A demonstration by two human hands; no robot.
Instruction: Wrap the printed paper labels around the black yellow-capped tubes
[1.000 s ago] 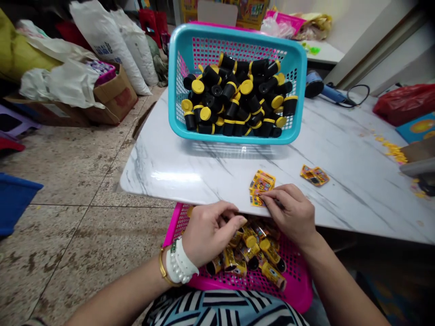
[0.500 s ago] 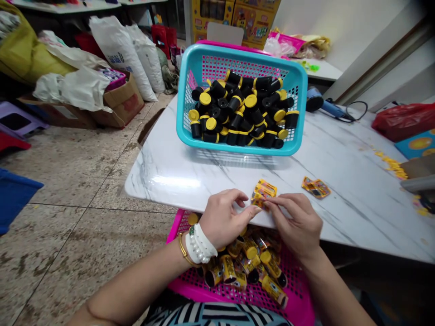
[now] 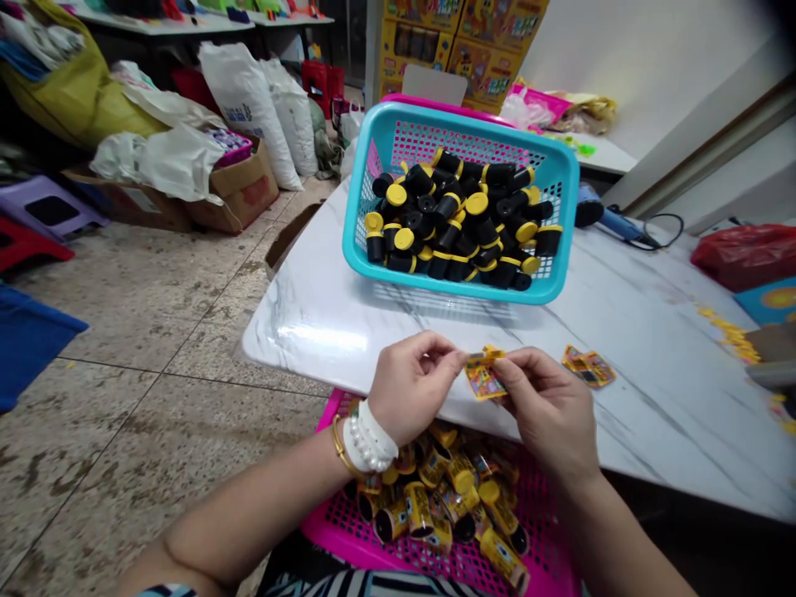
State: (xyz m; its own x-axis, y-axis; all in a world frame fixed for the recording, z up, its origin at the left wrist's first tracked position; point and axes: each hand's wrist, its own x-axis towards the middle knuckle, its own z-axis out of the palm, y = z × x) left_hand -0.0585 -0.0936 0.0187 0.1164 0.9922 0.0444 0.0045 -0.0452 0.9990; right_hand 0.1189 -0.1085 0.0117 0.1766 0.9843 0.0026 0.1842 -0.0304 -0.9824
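Note:
Between my two hands, over the table's front edge, is a small yellow printed label sleeve (image 3: 485,379). My left hand (image 3: 414,385) pinches its left end with thumb and forefinger. At its right side, my right hand (image 3: 550,406) grips it between thumb and fingers. More flat printed sleeves (image 3: 589,367) lie on the marble-patterned table to the right. Below my hands a pink basket (image 3: 547,531) holds several small canisters wrapped in yellow printed sleeves (image 3: 418,507). Beyond, a turquoise basket (image 3: 460,288) is full of bare black canisters (image 3: 448,206) with yellow lids.
The white marble-look table (image 3: 304,332) ends at a rounded corner on the left. A blue corded tool (image 3: 622,225) lies at the back right, near a red plastic bag (image 3: 746,257). Small yellow pieces (image 3: 727,332) are scattered at right. Sacks (image 3: 249,108) and cartons (image 3: 245,186) stand on the floor.
The label sleeve, lying by the table edge before, is now raised between both hands. My left hand has closed on its left end. The whole view has shifted slightly.

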